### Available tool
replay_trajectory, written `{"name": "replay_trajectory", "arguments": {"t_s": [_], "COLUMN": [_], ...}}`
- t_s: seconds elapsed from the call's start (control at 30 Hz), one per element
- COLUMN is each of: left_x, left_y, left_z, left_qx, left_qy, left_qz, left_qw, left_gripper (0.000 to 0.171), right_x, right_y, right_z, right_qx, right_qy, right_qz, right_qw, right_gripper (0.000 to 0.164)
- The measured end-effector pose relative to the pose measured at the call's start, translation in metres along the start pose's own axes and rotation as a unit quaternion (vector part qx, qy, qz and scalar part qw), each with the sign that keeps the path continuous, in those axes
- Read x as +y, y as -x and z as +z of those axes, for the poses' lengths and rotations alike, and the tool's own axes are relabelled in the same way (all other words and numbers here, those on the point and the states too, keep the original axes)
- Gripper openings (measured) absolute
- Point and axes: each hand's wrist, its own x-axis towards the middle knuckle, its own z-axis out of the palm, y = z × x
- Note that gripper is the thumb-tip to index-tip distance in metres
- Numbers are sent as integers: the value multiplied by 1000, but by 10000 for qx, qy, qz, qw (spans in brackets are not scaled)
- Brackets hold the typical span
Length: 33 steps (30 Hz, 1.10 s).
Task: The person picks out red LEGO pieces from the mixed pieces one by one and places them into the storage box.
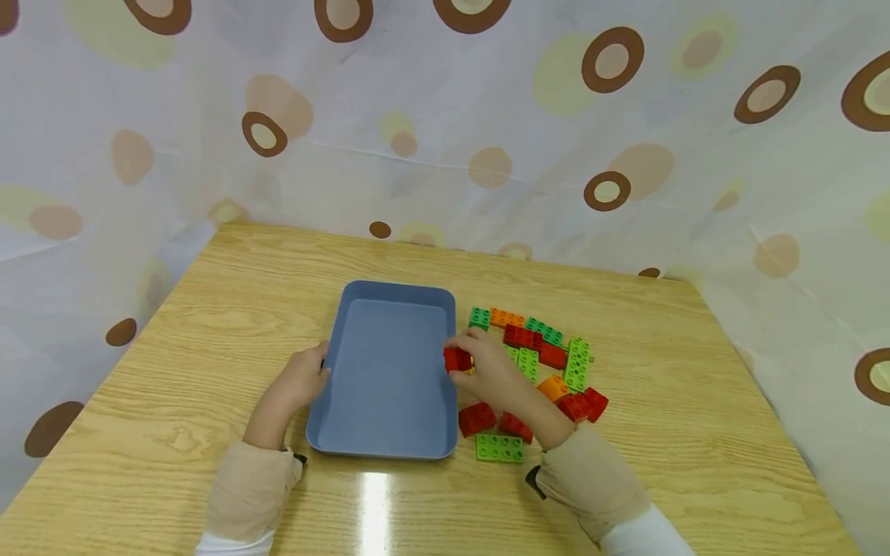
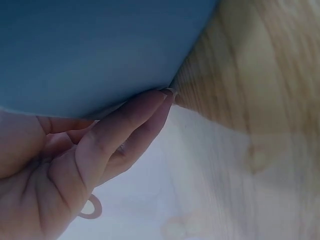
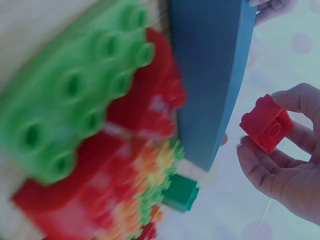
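A blue-grey tray [image 1: 389,448] lies on the table. My left hand [image 1: 308,376] holds its left edge; in the left wrist view the fingers [image 2: 120,127] lie against the outside of the tray wall, and the thumb is hidden. My right hand [image 1: 487,371] pinches a small red toy brick [image 1: 456,360] between thumb and fingertips, just above the tray's right rim. The right wrist view shows that red brick [image 3: 267,124] raised off the table. A bit of yellow shows beside it in the head view; what it belongs to is unclear.
Right of the tray lie several loose toy bricks: a light green one [image 1: 499,448] in front, red ones [image 1: 477,418], an orange arched one [image 1: 554,388], a long light green one [image 1: 577,364] and a dark green one [image 1: 480,318]. A patterned cloth [image 1: 431,116] hangs behind the table.
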Motion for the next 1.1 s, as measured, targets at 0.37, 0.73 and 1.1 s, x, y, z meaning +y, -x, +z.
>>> {"name": "replay_trajectory", "arguments": {"t_s": [0.37, 0.73, 1.1], "left_x": [-3, -6, -6], "left_y": [0, -5, -3], "left_z": [-4, 3, 5], "left_qx": [55, 209, 384], "left_qy": [16, -35, -76], "left_qz": [-89, 48, 138], "left_qw": [9999, 9998, 9991], "left_gripper": [46, 42, 39], "right_x": [-36, -38, -31], "right_y": [-69, -111, -137], "right_z": [16, 56, 84], "right_qx": [-311, 151, 596], "right_qy": [91, -488, -654], "right_qz": [-324, 122, 563], "right_qw": [9990, 9986, 9945], "right_gripper": [32, 33, 34]}}
